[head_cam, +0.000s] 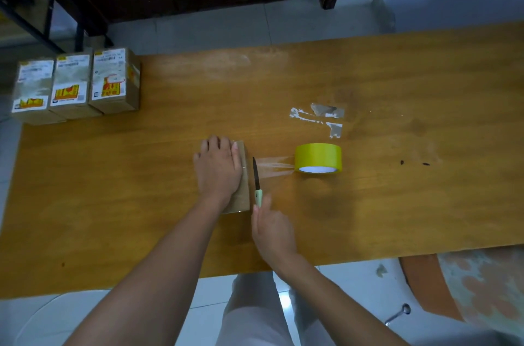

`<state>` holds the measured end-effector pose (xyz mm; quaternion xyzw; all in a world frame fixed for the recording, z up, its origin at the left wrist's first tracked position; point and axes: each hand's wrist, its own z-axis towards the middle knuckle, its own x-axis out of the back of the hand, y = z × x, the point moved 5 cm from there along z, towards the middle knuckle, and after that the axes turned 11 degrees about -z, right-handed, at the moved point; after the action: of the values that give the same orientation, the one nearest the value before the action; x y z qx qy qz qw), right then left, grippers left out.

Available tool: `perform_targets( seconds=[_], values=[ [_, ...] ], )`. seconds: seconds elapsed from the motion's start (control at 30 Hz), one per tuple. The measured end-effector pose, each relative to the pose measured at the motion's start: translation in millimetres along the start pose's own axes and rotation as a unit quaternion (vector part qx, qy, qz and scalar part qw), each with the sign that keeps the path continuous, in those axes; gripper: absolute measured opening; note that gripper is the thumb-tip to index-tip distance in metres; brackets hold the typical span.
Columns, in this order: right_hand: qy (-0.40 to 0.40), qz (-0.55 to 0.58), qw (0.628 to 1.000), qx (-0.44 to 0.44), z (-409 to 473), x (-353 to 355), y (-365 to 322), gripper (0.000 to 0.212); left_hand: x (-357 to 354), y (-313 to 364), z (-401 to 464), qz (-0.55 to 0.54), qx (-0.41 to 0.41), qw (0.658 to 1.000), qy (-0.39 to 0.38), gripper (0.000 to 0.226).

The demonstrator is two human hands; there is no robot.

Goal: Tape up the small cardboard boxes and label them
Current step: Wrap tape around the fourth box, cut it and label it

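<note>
**Knife at the tape beside a small brown box**

A small cardboard box, plain brown and unlabelled on the faces that showed, lay near the middle of the wooden surface. The left hand was pressed flat on its top, fingers spread and gripping nothing. The right hand had its fingers closed around the pale green handle of a knife, whose dark blade stood just beside the box's right edge. A strip of clear tape stretched from that edge to a yellow tape roll lying on the surface to the right (the strip looked wrinkled). Three labelled boxes, with white and yellow-red stickers, stood side by side at the far left corner.
</note>
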<state>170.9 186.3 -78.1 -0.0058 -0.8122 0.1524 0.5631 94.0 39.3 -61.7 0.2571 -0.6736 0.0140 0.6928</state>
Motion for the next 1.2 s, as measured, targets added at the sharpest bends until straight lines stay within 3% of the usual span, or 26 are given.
perform_targets(
  seconds=[0.43, 1.2],
  values=[
    [0.023, -0.040, 0.999, 0.003, 11, -4, 0, 0.034, 2, 2, -1, 0.000, 0.005, 1.000, -0.013, 0.042],
    [-0.019, -0.034, 0.999, 0.022, 1, -15, 2, 0.044, 1, 3, 0, -0.002, 0.007, 1.000, -0.011, 0.041]
  ],
)
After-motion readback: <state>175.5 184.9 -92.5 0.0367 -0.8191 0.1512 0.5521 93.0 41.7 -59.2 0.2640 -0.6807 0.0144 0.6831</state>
